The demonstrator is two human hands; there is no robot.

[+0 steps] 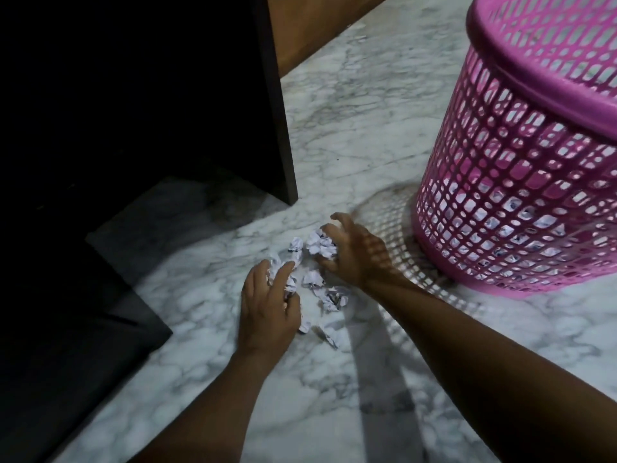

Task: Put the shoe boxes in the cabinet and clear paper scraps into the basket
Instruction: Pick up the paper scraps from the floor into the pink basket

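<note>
Head view: your right hand (354, 259) curls round a wad of crumpled paper scraps (320, 246), and your left hand (267, 305) grips more just beside it. Loose scraps lie on the marble floor (334, 135) between both grips. The pink mesh basket (521, 182) stands near your right hand, on its right.

crumpled white paper scraps (329, 297) with dark print lie clustered on the marble floor (334, 145), some bunched in the left hand (267, 305) and right hand (354, 255). just beside them a pink plastic lattice basket (500, 182) stands upright, with more crumpled paper showing through its lower holes.
</note>
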